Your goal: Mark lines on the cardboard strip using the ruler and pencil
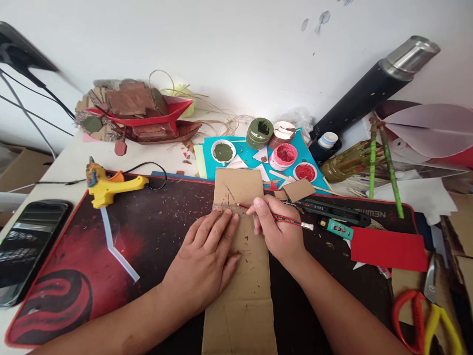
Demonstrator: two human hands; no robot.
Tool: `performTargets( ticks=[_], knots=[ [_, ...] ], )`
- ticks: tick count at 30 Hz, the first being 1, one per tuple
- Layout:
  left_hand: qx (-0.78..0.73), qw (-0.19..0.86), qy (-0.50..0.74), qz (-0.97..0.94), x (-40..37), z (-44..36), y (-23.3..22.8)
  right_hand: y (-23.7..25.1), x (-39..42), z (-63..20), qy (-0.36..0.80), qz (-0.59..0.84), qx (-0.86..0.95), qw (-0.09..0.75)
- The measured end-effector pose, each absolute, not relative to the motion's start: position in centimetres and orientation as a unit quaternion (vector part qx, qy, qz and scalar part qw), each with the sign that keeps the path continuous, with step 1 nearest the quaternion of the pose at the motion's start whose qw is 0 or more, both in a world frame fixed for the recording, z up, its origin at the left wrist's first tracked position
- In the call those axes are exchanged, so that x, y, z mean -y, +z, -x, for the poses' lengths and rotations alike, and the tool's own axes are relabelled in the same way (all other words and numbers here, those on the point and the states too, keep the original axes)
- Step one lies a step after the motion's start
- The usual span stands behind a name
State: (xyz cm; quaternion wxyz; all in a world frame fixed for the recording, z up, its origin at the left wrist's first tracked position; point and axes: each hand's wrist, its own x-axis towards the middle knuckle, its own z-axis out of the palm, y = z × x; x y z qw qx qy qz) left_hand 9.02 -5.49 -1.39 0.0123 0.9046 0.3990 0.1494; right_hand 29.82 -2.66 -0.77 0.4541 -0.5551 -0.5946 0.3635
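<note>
A long strip of brown cardboard (pixel 242 276) lies lengthwise on the red and black desk mat (pixel 111 256). My left hand (pixel 205 259) presses flat on the strip's left half, fingers spread and pointing away from me. My right hand (pixel 276 227) grips a red pencil (pixel 284 219), whose tip touches the cardboard near a pencilled cross line at the upper part of the strip. Faint pencil lines show on the cardboard above my fingers.
A yellow glue gun (pixel 107 187) and a phone (pixel 27 244) lie at the left. Open paint pots (pixel 283 155) sit on teal paper behind the strip. A utility knife (pixel 334 212), red card (pixel 388 249) and scissors (pixel 424 315) lie right. A black flask (pixel 373 88) leans at the back.
</note>
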Motion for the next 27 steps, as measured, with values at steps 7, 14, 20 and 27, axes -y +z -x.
performTargets(
  ticks=[7,14,20,27],
  knots=[
    [-0.399,0.013,0.151,-0.904,5.49,-9.01,-1.36,-0.89,2.72,-29.94,0.373,0.559,0.587,0.451],
    [-0.408,0.026,0.148,-0.901,5.65,-8.9,-1.72,-0.97,2.76,-29.89,0.379,0.559,0.58,0.455],
    [-0.401,0.025,0.149,-0.904,5.58,-8.91,-1.61,-0.79,2.67,-29.8,0.36,0.562,0.594,0.448],
    [-0.401,0.026,0.153,-0.903,5.58,-8.94,-1.59,-0.78,2.65,-29.86,0.364,0.564,0.594,0.443]
  ],
)
